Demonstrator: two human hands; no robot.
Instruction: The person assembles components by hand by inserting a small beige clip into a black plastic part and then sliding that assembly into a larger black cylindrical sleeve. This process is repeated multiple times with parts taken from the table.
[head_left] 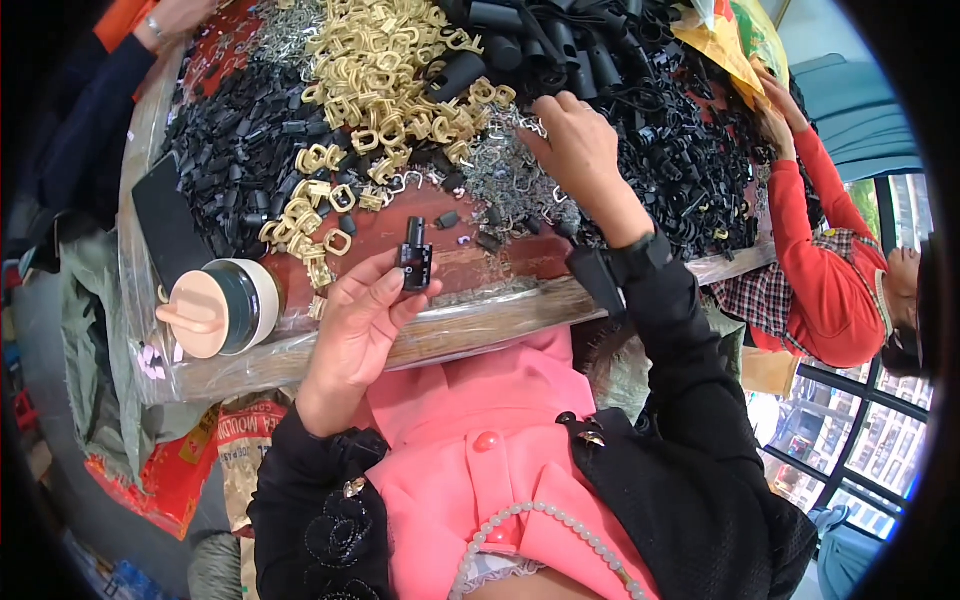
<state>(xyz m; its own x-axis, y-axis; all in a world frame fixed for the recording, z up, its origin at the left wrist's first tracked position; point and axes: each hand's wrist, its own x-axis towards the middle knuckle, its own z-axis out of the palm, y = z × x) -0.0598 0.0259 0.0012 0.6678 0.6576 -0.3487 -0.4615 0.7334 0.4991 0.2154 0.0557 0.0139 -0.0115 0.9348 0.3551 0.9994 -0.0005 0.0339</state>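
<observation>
Between the fingers and thumb of my left hand is a small black plastic part, held upright above the table edge. It has a boxy lower body and a narrower round stem on top. My right hand reaches over a heap of small silvery metal pieces. Its thumb and forefinger are apart and point down at the heap; the other fingertips are partly hidden, and nothing shows in its grasp. Beside it, to the left, lies a big pile of cream-coloured plastic frames.
Small black parts heap at left and right; larger black tubes lie at the back. A round lidded container stands near the left edge of the wooden table. A co-worker in red sleeves handles a yellow bag; another person's arm is far left.
</observation>
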